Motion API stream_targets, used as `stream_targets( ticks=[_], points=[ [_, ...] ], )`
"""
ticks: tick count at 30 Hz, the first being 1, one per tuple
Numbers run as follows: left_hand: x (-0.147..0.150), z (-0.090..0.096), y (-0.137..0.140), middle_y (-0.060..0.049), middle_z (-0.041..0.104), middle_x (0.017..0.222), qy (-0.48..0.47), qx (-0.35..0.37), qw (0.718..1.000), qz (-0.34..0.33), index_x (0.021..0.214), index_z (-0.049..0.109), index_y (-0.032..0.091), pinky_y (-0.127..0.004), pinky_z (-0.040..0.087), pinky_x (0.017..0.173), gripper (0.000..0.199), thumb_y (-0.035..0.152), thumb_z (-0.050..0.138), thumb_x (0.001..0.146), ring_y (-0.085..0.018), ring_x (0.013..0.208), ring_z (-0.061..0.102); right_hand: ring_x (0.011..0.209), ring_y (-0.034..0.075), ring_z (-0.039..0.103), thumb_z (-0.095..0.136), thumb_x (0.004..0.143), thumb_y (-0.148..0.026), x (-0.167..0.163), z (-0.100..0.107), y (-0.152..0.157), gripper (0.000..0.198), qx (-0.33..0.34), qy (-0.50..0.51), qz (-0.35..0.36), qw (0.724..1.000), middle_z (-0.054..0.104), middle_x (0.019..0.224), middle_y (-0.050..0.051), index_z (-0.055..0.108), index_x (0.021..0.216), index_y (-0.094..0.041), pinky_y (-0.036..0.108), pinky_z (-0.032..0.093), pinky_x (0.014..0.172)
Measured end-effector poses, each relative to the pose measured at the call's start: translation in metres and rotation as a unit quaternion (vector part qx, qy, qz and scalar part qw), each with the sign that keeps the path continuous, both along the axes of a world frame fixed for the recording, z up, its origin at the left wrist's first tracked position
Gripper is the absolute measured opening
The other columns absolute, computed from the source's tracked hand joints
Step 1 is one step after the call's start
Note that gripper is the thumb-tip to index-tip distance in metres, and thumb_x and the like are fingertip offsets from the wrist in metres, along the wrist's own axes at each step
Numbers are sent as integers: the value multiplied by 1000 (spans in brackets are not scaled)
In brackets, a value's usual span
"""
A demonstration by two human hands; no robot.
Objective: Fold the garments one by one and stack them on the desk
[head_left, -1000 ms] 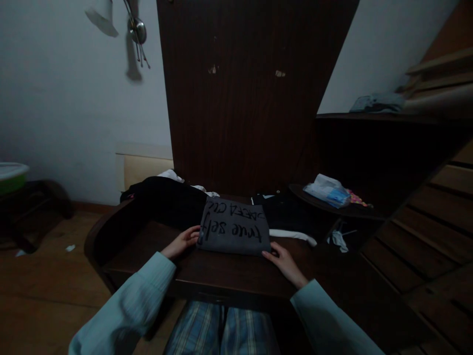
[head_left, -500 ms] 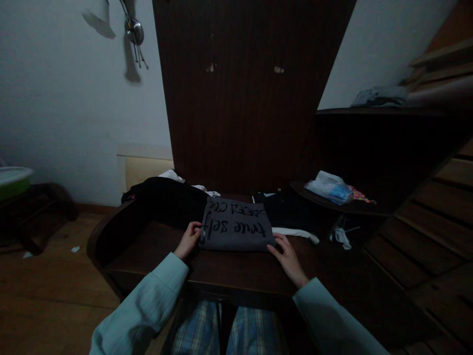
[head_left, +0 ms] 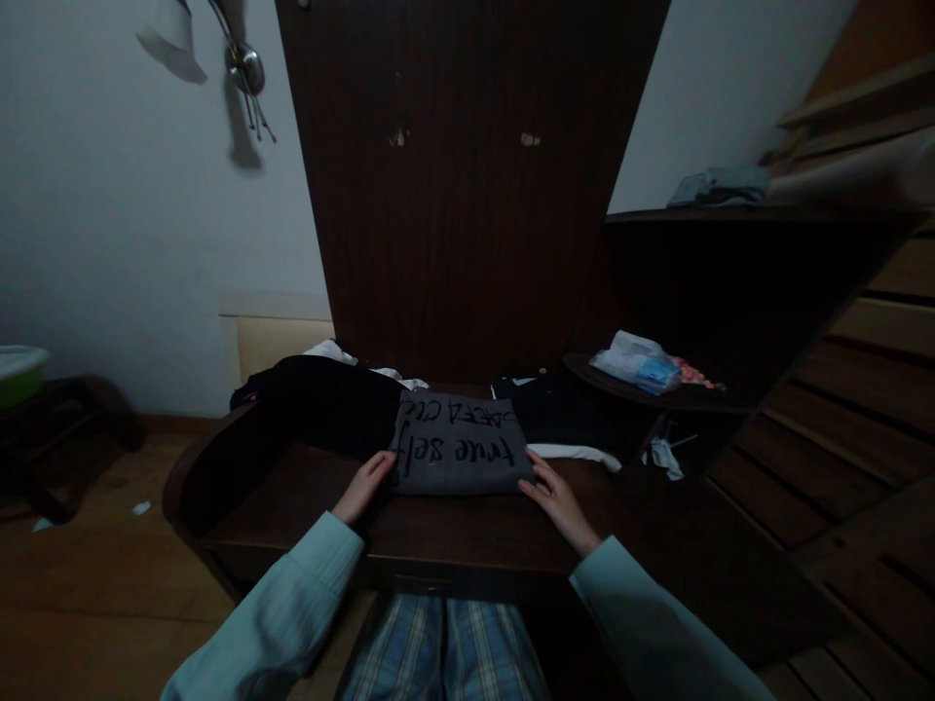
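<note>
A folded grey garment (head_left: 459, 472) with black lettering, "true self" in its nearer line, lies flat on the dark wooden dresser top (head_left: 453, 535). My left hand (head_left: 365, 484) has its fingers closed at the garment's left edge. At the near right corner, my right hand (head_left: 559, 497) holds the edge, thumb toward the front and fingers along the side. Left of the garment sits a heap of black clothing (head_left: 328, 401). Behind and to the right is a dark folded cloth (head_left: 562, 411), with a white strip of fabric (head_left: 577, 454) along its front.
A dark wooden panel (head_left: 467, 195) rises behind the dresser top. On the right, a corner shelf (head_left: 657, 399) bears a white and blue plastic pack (head_left: 637, 365). A wall lamp (head_left: 244, 70) hangs at upper left. A green basin (head_left: 20, 380) stands at far left.
The whole view has shifted slightly, moving the scene a little left in the picture. Both hands stay at the sides of the grey garment, which keeps its place on the dresser top.
</note>
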State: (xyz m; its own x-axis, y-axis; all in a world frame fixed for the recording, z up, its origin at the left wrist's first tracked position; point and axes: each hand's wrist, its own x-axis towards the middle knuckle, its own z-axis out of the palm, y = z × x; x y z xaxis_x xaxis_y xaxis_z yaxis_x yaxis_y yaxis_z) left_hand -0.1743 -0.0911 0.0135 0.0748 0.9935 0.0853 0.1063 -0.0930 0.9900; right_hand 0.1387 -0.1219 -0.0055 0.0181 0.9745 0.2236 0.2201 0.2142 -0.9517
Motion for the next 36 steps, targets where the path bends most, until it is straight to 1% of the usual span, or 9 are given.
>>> stream_targets(
  ticks=[6, 12, 16, 19, 21, 25, 29, 33, 36],
  points=[
    [5, 8, -10, -2, 60, 76, 22, 2, 1000, 0, 71, 57, 17, -26, 42, 69, 41, 52, 66, 51, -18, 76, 54, 97, 25, 53, 61, 59, -53, -1, 5, 0, 37, 8, -37, -14, 999, 59, 106, 9, 60, 75, -20, 38, 42, 83],
    [14, 18, -21, 3, 54, 65, -12, 41, 998, 36, 67, 51, 18, -22, 41, 61, 34, 50, 61, 59, -13, 66, 51, 79, 21, 56, 60, 59, -56, -4, 18, -14, 37, 19, 7, -32, 999, 60, 75, 4, 51, 64, -20, 32, 45, 74],
    [15, 23, -51, 1, 58, 70, 71, 56, 995, 51, 71, 54, 18, -24, 42, 67, 29, 46, 56, 66, -17, 73, 54, 66, 16, 55, 62, 57, -54, -1, 15, -45, 39, -61, 17, 28, 998, 54, 63, -1, 43, 62, -21, 28, 45, 63],
    [7, 19, -70, -3, 64, 88, 94, 9, 995, 19, 86, 59, 19, -28, 42, 77, 36, 46, 60, 62, -23, 87, 56, 62, 15, 56, 65, 56, -50, 10, 13, -66, 39, -149, 31, 104, 983, 56, 65, -3, 43, 68, -21, 26, 45, 58],
    [-1, 16, -73, -4, 64, 97, 101, -20, 995, -11, 94, 59, 20, -29, 40, 82, 41, 46, 62, 61, -24, 94, 55, 60, 14, 57, 65, 58, -48, 21, 17, -68, 38, -176, 9, 109, 978, 59, 74, -1, 46, 76, -21, 26, 44, 55],
    [-13, 20, -48, -4, 64, 94, 153, 4, 988, 28, 91, 60, 20, -29, 39, 82, 39, 51, 55, 66, -23, 92, 55, 68, 17, 59, 62, 59, -48, 35, 35, -36, 38, -116, -82, 15, 990, 60, 84, 3, 52, 84, -20, 29, 46, 61],
    [-10, 29, -2, -3, 61, 70, 206, -11, 974, 98, 73, 58, 19, -29, 41, 67, 37, 54, 55, 63, -22, 74, 57, 83, 20, 58, 57, 65, -41, 20, 47, 18, 30, -6, -149, -29, 988, 60, 85, 5, 52, 87, -20, 34, 44, 77],
    [-2, 29, 32, -1, 57, 63, 229, -16, 966, 116, 64, 51, 18, -27, 40, 62, 23, 39, 60, 60, -19, 67, 55, 105, 20, 49, 53, 67, -23, -6, 50, 54, 35, 99, -299, -13, 949, 54, 110, 8, 50, 102, -19, 35, 35, 91],
    [-1, 21, 42, 1, 55, 64, 241, 8, 965, 105, 64, 46, 19, -25, 41, 61, 12, 24, 56, 59, -17, 66, 54, 101, 19, 50, 48, 69, -15, -14, 50, 64, 34, 63, -425, 19, 903, 56, 106, 9, 51, 103, -15, 31, 35, 88]
  ],
)
